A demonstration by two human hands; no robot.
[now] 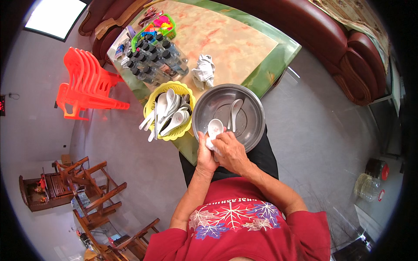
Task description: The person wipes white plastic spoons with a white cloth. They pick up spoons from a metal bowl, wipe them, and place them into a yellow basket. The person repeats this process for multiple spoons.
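Note:
A white soup spoon point(215, 126) with a small reddish print in its bowl is held over the near rim of a steel basin point(201, 108). My left hand point(206, 153) is closed round its lower part, thumb up along the side. My right hand point(231, 151) pinches a white cloth point(211, 144) against the spoon's handle, which the fingers mostly hide. Inside the basin lie white spoons point(235, 108), at least two, close together. To the left, a yellow scalloped basket point(177, 135) is heaped with several white spoons point(176, 119) and some metal ones.
A crumpled white cloth point(203, 71) lies on the marble-patterned table point(230, 39) behind the basin. Several black-capped clear bottles point(154, 61) stand beyond the basket, near a green basket point(171, 33) of colourful items. Stacked orange-red plastic chairs point(85, 78) stand left; a brown sofa point(313, 30) lines the back.

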